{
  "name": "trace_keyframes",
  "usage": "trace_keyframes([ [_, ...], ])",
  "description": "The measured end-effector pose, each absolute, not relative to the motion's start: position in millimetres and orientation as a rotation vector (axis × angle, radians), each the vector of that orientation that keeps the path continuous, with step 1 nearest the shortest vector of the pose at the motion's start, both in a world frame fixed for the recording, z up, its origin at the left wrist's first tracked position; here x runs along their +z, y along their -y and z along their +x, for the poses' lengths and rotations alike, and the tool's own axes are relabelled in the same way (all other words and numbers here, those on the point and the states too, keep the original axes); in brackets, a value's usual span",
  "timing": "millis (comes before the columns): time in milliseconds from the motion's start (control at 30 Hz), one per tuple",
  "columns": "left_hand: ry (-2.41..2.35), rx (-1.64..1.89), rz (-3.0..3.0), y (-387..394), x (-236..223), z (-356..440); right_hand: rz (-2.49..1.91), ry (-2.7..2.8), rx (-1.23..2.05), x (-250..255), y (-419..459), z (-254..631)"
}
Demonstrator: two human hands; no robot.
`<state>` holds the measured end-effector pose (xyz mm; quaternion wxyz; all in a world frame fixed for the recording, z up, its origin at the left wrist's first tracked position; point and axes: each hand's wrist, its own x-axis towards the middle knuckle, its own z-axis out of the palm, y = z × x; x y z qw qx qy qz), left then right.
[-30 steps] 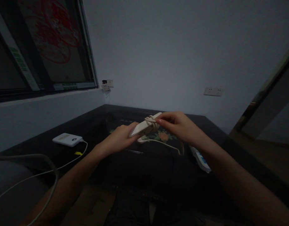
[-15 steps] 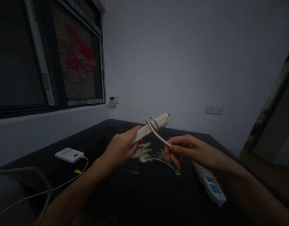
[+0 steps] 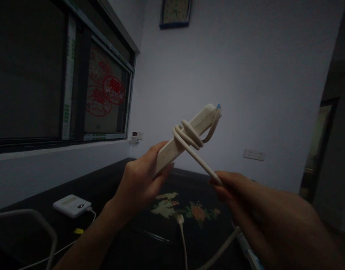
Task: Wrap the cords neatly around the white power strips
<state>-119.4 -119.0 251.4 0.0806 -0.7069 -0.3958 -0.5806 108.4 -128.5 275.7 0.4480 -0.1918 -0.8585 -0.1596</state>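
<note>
My left hand [image 3: 146,178] is closed around the lower end of a white power strip [image 3: 169,153], which tilts up to the right above the table. Its off-white cord [image 3: 199,161] leaves the strip's upper end and loops a few times round the middle. Between thumb and fingers, my right hand [image 3: 251,202] pinches the cord and holds it taut, down to the right. The cord's plug [image 3: 180,219] lies on the table below. A second wrapped power strip [image 3: 247,249] is mostly hidden behind my right hand.
On the left of the dark table [image 3: 110,183] lies a white power bank [image 3: 72,205] with a thin cable. A yellow tag [image 3: 78,231] is near it. A grey-white curved tube [image 3: 34,215] crosses the lower left. Wall sockets [image 3: 254,154] are behind the table.
The view has tilted up, bringing a wall clock in. Both hands have risen with the power strip, and my right hand has drawn the cord toward me and right. The plug has turned on the table.
</note>
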Motion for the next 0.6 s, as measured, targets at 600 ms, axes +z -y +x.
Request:
trace_keyframes([
  [600,1.390,-2.730,-2.727,87,212,-95,-0.732,2.027,0.098,236,76,101],
])
